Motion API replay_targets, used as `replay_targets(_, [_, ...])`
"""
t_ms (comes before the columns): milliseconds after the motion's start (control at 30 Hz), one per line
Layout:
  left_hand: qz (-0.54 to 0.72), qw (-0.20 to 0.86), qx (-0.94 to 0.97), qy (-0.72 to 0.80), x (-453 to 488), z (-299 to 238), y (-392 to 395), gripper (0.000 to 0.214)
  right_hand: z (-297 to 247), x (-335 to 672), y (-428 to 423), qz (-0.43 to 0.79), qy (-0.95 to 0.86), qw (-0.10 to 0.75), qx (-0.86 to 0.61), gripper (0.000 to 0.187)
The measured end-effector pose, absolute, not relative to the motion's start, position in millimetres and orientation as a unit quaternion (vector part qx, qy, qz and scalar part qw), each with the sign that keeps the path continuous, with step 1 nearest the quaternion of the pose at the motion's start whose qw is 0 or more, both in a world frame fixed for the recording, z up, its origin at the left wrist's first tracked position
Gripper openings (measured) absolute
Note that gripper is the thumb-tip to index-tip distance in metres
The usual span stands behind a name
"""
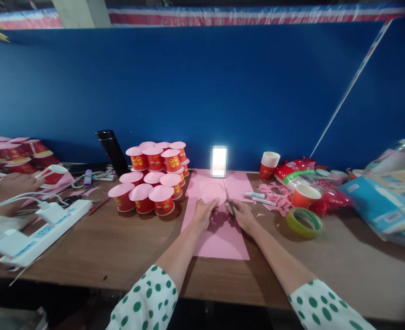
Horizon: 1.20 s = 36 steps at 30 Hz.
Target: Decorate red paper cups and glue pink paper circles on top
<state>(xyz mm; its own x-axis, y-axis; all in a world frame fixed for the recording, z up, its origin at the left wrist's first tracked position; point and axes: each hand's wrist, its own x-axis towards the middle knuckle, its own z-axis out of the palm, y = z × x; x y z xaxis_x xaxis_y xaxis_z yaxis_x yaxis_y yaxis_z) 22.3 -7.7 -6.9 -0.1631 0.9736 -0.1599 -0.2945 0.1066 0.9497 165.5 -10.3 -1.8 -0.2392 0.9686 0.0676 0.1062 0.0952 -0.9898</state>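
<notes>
My left hand (205, 213) pinches the lower edge of a round piece of pink paper (212, 192). In my right hand (241, 215) is a pair of scissors (228, 198), its blades pointing away from me along the right edge of the round paper. Both hands are over pink paper sheets (219, 245) that lie on the table. Left of my hands stand stacked red paper cups (163, 207) topped with pink paper discs (161, 193).
A phone (219, 161) with a bright screen stands behind my hands. To the right are pink scraps (278, 195), markers (260, 198), green tape (303, 223), cups (270, 165) and bags (377, 197). At left, a power strip (47, 233), black bottle (112, 151) and another person's hand (16, 190).
</notes>
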Motion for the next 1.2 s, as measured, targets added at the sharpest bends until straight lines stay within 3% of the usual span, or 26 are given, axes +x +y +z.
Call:
replay_targets(367, [0.605,0.559,0.330,0.462,20,-10,-7,0.028,3,168,-12,0.460,-0.599,0.446,-0.480,0.043])
replay_targets(500, [0.636,0.559,0.299,0.441,18,-3,-8,0.032,3,175,-5,0.379,-0.573,0.527,-0.500,0.056])
replay_targets(600, [0.673,0.556,0.270,0.407,14,9,-9,0.035,4,186,2,0.305,-0.570,0.561,-0.517,0.049])
replay_targets(800, [0.729,0.590,0.214,0.275,2,50,-22,0.033,7,192,-5,0.195,-0.682,0.456,-0.537,0.020])
replay_targets(1000, [0.721,0.602,0.236,0.248,3,71,-27,0.028,19,176,-26,0.100,-0.823,0.247,-0.501,0.021])
replay_targets(1200, [0.694,0.559,0.299,0.340,19,52,-15,0.032,20,166,-32,0.074,-0.817,0.198,-0.537,0.032])
